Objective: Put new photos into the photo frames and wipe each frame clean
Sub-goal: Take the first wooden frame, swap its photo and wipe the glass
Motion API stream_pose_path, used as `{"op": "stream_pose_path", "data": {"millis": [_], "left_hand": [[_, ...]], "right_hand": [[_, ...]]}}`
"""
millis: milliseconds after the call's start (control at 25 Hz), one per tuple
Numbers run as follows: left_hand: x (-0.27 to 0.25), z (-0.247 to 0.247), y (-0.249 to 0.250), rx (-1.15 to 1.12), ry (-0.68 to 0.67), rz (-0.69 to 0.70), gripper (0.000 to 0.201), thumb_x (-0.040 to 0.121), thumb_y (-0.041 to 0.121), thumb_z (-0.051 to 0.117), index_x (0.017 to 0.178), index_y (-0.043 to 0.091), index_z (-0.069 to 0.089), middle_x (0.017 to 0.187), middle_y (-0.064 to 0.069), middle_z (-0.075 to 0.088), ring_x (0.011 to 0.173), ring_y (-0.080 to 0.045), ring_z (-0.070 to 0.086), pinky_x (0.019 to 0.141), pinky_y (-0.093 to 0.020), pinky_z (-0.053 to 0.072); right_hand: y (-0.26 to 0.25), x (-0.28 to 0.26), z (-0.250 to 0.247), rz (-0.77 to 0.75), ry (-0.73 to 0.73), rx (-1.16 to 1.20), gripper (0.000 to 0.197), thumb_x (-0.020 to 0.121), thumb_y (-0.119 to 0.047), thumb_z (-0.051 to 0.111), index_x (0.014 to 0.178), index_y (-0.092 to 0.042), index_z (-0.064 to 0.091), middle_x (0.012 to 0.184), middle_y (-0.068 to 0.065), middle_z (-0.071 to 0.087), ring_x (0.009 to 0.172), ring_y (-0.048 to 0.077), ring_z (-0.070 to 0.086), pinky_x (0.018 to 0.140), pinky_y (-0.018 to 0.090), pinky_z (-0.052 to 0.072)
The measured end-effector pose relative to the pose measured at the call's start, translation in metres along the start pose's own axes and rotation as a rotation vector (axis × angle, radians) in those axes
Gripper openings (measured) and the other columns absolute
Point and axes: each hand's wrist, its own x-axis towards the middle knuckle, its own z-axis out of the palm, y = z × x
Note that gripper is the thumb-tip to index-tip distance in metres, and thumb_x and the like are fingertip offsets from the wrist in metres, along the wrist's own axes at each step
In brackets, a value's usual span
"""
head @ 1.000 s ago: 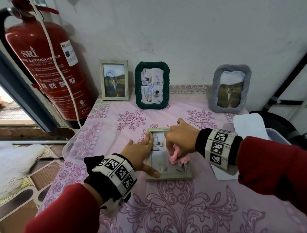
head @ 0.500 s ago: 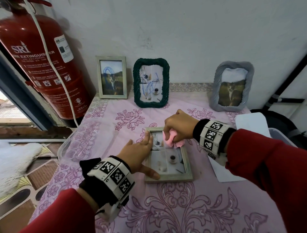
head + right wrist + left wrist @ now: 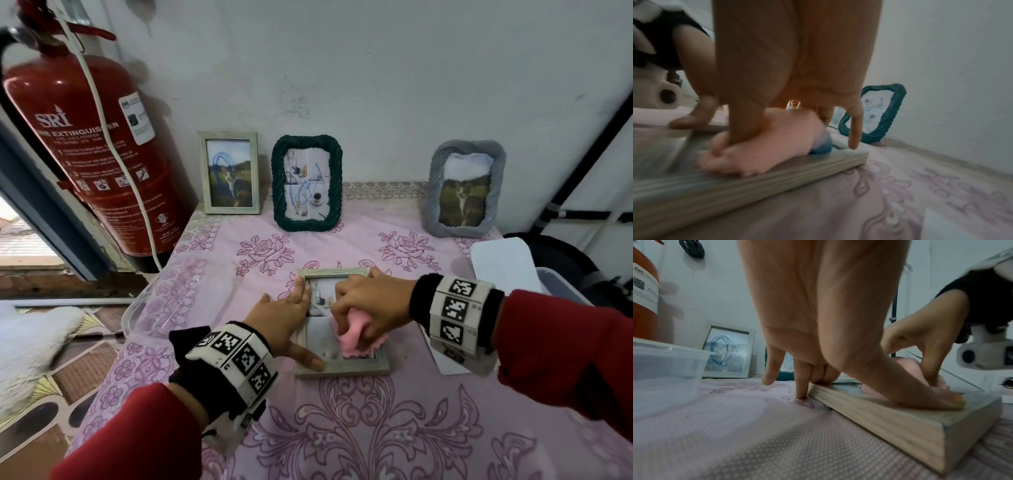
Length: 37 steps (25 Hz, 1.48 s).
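A pale wooden photo frame (image 3: 342, 367) lies flat, glass up, on the pink flowered tablecloth (image 3: 376, 428). My left hand (image 3: 284, 318) rests on its left edge with straight fingers, thumb on the near left corner; in the left wrist view the thumb (image 3: 931, 394) presses the frame (image 3: 900, 426). My right hand (image 3: 370, 308) grips a crumpled pink cloth (image 3: 352, 334) and presses it on the lower half of the glass. In the right wrist view the pink cloth (image 3: 764, 146) sits on the frame (image 3: 735, 191).
Against the wall stand three frames: pale wooden (image 3: 230, 173), dark green rope-edged (image 3: 307, 183), grey ruffled (image 3: 464, 188). A red fire extinguisher (image 3: 85, 144) leans at the left. A clear plastic tub (image 3: 144, 308) sits at the table's left edge, white sheets (image 3: 500, 263) at the right.
My right hand has drawn the pink cloth from the top of the glass down toward its near right part. My left hand has stayed on the frame's left edge.
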Motion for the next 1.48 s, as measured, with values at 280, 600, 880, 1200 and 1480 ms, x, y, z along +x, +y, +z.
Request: {"op": "stream_pose_path", "data": {"millis": [280,600,880,1200,1480], "left_hand": [[0.001,0.006,-0.004,-0.029,0.018,0.010,0.126,0.068,0.068,0.062,0.147,0.009,-0.017,0.155,-0.007,-0.022,0.142,-0.018,0.025,0.116,-0.047,0.018],[0.007,0.010,-0.007,-0.014,0.040,0.024,0.128,0.066,0.071,0.061,0.147,0.010,-0.016,0.155,-0.008,-0.023,0.143,-0.018,0.023,0.116,-0.046,0.016],[0.003,0.004,-0.002,-0.003,0.012,0.005,0.126,0.068,0.067,0.063,0.147,0.008,-0.014,0.156,-0.009,-0.021,0.143,-0.018,0.023,0.116,-0.048,0.015],[0.002,0.002,-0.001,0.011,0.006,0.010,0.126,0.068,0.067,0.064,0.147,0.008,-0.016,0.156,-0.009,-0.020,0.142,-0.018,0.025,0.115,-0.047,0.019],[0.003,0.005,-0.003,-0.017,0.009,0.018,0.127,0.067,0.068,0.063,0.147,0.010,-0.018,0.155,-0.006,-0.024,0.144,-0.016,0.020,0.117,-0.048,0.017]], "right_hand": [[0.010,0.033,-0.027,0.078,-0.118,-0.096,0.030,0.065,-0.021,0.077,0.091,-0.027,0.062,0.096,-0.008,0.060,0.095,0.014,0.051,0.080,0.033,0.026],[0.037,0.033,-0.027,0.071,0.125,0.121,0.027,0.062,-0.010,0.072,0.086,-0.022,0.075,0.087,-0.003,0.074,0.082,0.015,0.066,0.072,0.026,0.049],[0.021,0.021,-0.018,0.055,0.125,0.194,0.024,0.061,-0.014,0.078,0.084,-0.020,0.077,0.081,-0.002,0.075,0.073,0.011,0.066,0.064,0.020,0.046],[0.012,0.014,-0.017,0.056,-0.083,0.040,0.021,0.063,-0.026,0.076,0.082,-0.028,0.069,0.084,-0.014,0.071,0.086,0.007,0.059,0.087,0.038,0.034],[0.035,0.032,-0.030,0.111,0.011,0.062,0.023,0.058,-0.018,0.076,0.080,-0.024,0.074,0.079,-0.010,0.073,0.075,0.007,0.063,0.082,0.027,0.040]]}}
